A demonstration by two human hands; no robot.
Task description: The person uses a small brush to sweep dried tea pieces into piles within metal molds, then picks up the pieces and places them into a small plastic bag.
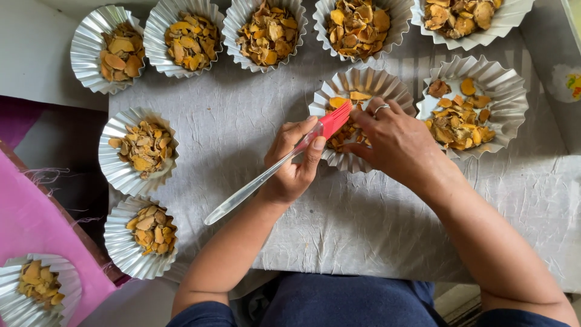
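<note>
A bench with a pale top carries a wrinkled grey sheet that covers most of it. Fluted silver foil cups stand on the sheet: five in a row along the far edge, two near the middle right, two down the left side. Each holds yellow-orange dried chips. A pink cloth lies at the left, with another foil cup on it.

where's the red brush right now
In the head view, centre: the brush is in the left hand, its red bristles over the foil cup beside the right hand.
</note>
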